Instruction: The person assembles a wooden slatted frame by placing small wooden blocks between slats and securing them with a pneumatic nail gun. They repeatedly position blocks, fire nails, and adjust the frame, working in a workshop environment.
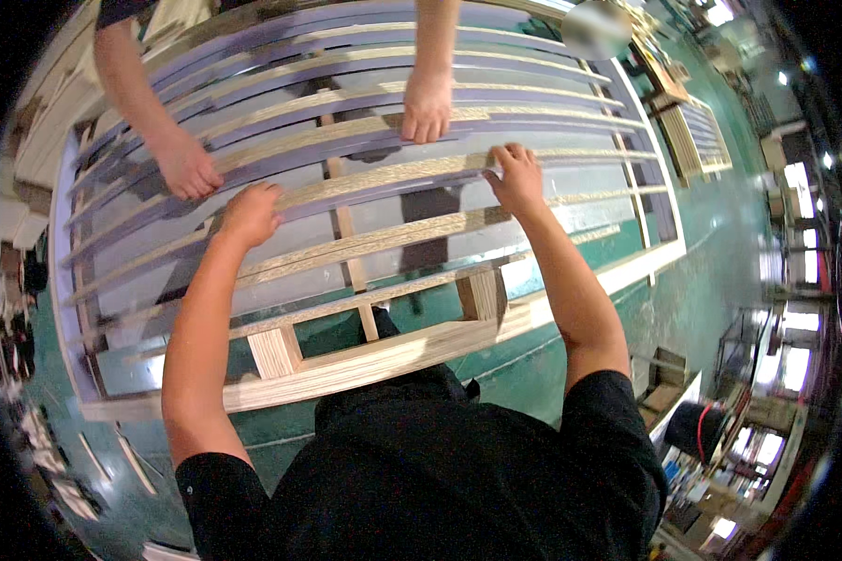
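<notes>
A large wooden frame (pixel 393 357) lies before me, crossed by several long, thin slats standing on edge. My left hand (pixel 251 215) grips one wooden slat (pixel 379 178) left of the middle, with its fingers folded over the top edge. Farther right, my right hand (pixel 516 179) is curled over the same slat, thumb on the near side. The parts of the fingers behind the slat are hidden. Opposite me, a co-worker's two hands, one at the left (pixel 192 170) and one near the middle (pixel 428 107), hold the neighbouring slat (pixel 346 129).
Two short wood blocks, one on the left (pixel 276 352) and one on the right (pixel 483 295), sit against the near rail. A cross strip (pixel 344 224) runs beneath the slats. Loose sticks (pixel 136 458) lie on the green floor at lower left. A stack of slatted panels (pixel 697 140) stands at right.
</notes>
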`<state>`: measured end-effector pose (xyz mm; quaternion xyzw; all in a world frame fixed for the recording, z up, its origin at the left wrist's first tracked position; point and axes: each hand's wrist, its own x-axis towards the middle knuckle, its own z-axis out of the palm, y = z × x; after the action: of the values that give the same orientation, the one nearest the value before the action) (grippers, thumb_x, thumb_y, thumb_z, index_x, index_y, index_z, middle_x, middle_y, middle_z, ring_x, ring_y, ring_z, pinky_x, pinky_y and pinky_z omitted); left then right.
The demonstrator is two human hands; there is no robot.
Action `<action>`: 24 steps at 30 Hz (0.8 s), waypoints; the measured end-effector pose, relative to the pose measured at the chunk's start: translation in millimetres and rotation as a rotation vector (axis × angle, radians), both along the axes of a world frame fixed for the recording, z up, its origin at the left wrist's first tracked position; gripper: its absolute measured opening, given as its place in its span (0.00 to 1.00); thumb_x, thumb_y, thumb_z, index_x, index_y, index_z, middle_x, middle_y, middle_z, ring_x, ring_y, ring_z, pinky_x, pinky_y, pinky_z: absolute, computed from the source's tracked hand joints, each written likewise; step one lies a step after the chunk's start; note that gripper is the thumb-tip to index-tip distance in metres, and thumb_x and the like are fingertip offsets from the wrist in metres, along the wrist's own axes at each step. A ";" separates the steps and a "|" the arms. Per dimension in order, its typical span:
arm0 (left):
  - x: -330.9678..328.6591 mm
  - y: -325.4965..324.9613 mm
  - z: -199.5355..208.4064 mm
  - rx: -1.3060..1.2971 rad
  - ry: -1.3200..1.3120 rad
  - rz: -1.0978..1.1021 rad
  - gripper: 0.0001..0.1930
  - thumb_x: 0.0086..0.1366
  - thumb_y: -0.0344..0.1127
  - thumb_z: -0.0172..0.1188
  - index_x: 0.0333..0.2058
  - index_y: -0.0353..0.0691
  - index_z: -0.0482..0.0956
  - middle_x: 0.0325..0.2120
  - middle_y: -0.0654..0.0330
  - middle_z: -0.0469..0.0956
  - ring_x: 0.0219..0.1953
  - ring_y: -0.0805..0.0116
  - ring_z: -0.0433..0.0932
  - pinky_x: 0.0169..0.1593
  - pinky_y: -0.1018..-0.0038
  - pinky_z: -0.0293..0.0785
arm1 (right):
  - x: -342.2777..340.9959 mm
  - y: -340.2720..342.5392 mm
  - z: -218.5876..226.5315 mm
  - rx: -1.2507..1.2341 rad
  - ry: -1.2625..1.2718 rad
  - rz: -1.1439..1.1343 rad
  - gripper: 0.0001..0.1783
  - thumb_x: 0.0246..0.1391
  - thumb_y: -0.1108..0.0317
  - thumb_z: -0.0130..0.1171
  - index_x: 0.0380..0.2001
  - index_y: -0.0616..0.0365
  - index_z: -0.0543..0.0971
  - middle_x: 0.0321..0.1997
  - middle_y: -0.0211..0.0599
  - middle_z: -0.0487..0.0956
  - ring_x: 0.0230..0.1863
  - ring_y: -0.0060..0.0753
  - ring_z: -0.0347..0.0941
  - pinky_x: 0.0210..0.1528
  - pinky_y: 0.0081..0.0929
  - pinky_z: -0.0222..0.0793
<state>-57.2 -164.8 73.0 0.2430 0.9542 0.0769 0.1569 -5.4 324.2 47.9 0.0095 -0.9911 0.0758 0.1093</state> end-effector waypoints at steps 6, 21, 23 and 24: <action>-8.9 5.7 -20.2 0.054 0.075 -0.061 0.24 0.57 0.35 0.72 0.52 0.39 0.78 0.49 0.46 0.79 0.54 0.44 0.77 0.56 0.54 0.75 | -2.9 11.7 -1.7 -0.015 -0.055 -0.039 0.17 0.49 0.63 0.72 0.44 0.46 0.82 0.52 0.37 0.78 0.54 0.53 0.73 0.54 0.49 0.72; 11.8 -9.6 -52.4 0.051 0.169 0.045 0.05 0.57 0.29 0.62 0.28 0.37 0.85 0.31 0.45 0.84 0.35 0.43 0.83 0.38 0.51 0.79 | -22.5 44.5 -36.3 -0.180 0.035 0.264 0.17 0.53 0.69 0.70 0.46 0.61 0.81 0.45 0.45 0.78 0.51 0.53 0.74 0.54 0.46 0.71; 13.1 40.1 -14.6 0.004 0.107 0.019 0.05 0.54 0.28 0.62 0.29 0.38 0.86 0.31 0.46 0.85 0.38 0.46 0.85 0.39 0.52 0.81 | -2.2 68.2 -3.1 0.027 0.129 0.139 0.13 0.50 0.74 0.69 0.40 0.59 0.79 0.43 0.43 0.77 0.48 0.54 0.75 0.48 0.46 0.72; 9.4 46.2 -13.6 0.055 0.149 0.023 0.05 0.54 0.28 0.62 0.28 0.38 0.86 0.31 0.47 0.85 0.38 0.46 0.85 0.40 0.53 0.81 | 3.7 85.2 1.9 0.060 0.188 0.160 0.15 0.49 0.75 0.69 0.41 0.57 0.79 0.44 0.44 0.77 0.47 0.55 0.75 0.48 0.47 0.72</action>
<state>-47.8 -118.6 59.4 0.2412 0.9635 0.0864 0.0778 -1.7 409.4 49.8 0.0988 -0.9744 0.0533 0.1949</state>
